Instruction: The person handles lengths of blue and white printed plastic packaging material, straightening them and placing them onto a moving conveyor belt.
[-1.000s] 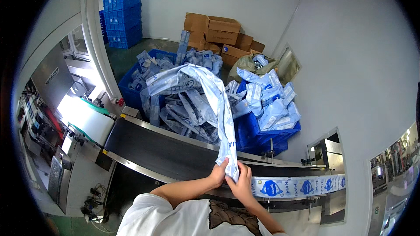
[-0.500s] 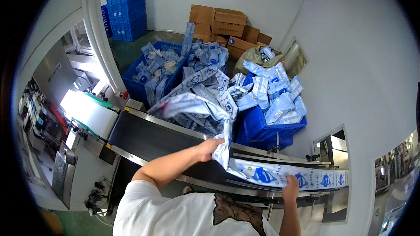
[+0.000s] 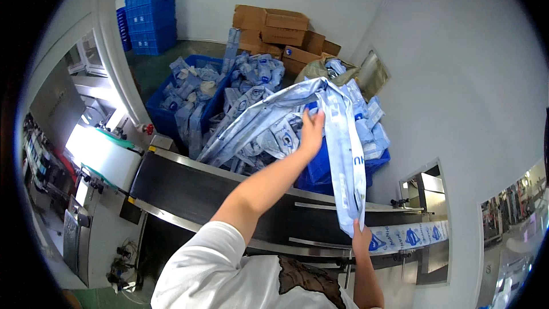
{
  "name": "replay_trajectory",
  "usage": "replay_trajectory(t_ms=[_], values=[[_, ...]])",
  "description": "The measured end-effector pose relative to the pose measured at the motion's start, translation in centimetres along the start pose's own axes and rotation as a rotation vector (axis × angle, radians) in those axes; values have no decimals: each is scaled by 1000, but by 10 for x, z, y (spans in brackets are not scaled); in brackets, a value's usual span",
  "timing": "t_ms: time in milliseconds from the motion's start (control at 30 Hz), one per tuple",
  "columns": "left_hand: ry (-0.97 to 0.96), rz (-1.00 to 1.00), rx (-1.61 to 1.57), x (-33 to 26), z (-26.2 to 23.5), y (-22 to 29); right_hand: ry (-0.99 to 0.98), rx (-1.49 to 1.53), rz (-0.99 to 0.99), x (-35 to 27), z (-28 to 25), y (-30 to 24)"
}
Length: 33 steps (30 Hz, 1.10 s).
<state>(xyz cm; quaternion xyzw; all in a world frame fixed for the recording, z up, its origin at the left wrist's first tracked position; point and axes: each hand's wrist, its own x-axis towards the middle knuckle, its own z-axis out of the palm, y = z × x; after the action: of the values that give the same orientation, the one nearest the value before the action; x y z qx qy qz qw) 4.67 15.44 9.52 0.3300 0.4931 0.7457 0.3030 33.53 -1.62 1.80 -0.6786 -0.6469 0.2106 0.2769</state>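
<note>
A long strip of white packaging film (image 3: pixel 342 154) with blue print rises from my right hand (image 3: pixel 361 238), arches over and drops back to the left onto a heap of the same film (image 3: pixel 269 137). My right hand is closed on the strip above the conveyor's right part. Above the heap, my left hand (image 3: pixel 311 133) is raised under the arch with fingers and thumb apart, and nothing shows gripped in it. More of the film (image 3: pixel 412 236) lies flat on the conveyor (image 3: pixel 189 180), reaching to the wall opening at right.
Behind the conveyor stand a blue crate (image 3: pixel 163 106) of light blue packs and another blue crate (image 3: pixel 374 166) heaped with packs. Cardboard boxes (image 3: pixel 284 26) and stacked blue crates (image 3: pixel 150 14) are farther back. A machine with a white belt (image 3: pixel 108 157) stands at left.
My left hand has moved up and away from me, its fingers coming apart, and the film now arches high. My right hand has shifted slightly left, lifting its part of the strip off the conveyor.
</note>
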Motion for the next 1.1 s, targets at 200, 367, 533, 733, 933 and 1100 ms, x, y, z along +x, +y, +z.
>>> replay_trajectory(t_ms=[200,367,533,733,933,1100], values=[[-656,-442,-115,-161,10,-69,-83,736,281,19,8,-37],[-745,-736,-399,-224,-22,-56,-17,1262,452,22,17,-69],[-609,-377,-242,-208,-41,-74,250,1339,481,8,44,-104],[-444,-477,-330,-198,-63,-60,145,838,25,-6,89,-104],[-488,-573,-506,-189,-93,-3,-62,252,-544,-38,30,-120],[-390,-571,-515,-170,-110,24,67,-248,-814,-45,-45,-78]])
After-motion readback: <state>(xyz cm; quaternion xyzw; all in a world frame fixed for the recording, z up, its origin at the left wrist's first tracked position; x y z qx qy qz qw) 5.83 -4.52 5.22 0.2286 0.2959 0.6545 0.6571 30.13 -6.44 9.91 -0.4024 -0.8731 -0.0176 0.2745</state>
